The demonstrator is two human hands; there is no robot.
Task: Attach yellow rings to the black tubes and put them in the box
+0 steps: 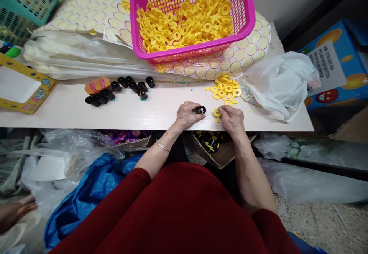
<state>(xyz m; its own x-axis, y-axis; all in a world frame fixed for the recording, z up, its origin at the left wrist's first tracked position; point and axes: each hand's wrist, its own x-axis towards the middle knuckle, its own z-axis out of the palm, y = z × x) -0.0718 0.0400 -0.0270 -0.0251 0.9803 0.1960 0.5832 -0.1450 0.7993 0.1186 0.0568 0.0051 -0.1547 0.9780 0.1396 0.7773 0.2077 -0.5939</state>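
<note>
My left hand [187, 116] rests on the white table [143, 112] near its front edge, fingers closed round a small black tube [201, 110] whose open end shows coloured beads. Right beside it, my right hand [232, 117] pinches a yellow plastic ring [216, 112]. A small heap of yellow rings [225, 89] lies just beyond my right hand. Several more black tubes [126, 87] lie in a loose group to the left on the table.
A pink basket [247, 20] full of yellow rings sits on patterned sheets at the back. A crumpled plastic bag [281, 83] lies at right, a yellow frame [28, 89] at left. Below the table stands a cardboard box [224, 156] with finished pieces.
</note>
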